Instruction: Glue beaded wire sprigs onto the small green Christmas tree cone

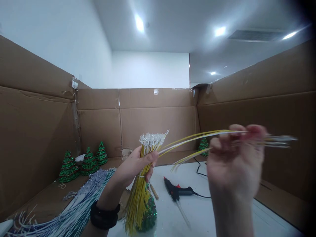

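My left hand (137, 164) is closed around a thick bundle of yellow cords (138, 200) with silvery-white tips at its top. A tie circles the bundle just below the fingers. My right hand (234, 161), slightly blurred, is raised at the right and pinches a few yellow and white cords (197, 136). Some of these stretch across to the bundle, and their silvery ends stick out past the fingers. Behind the hanging cords stands a green glittery tree (150, 215), partly hidden.
A black glue gun (176, 191) with a clear stick lies on the white table. Beside it is a wooden handle (154, 191). Several small green trees (69, 168) and a heap of white and teal cords (81, 204) are at left. Cardboard walls (158, 121) enclose the table.
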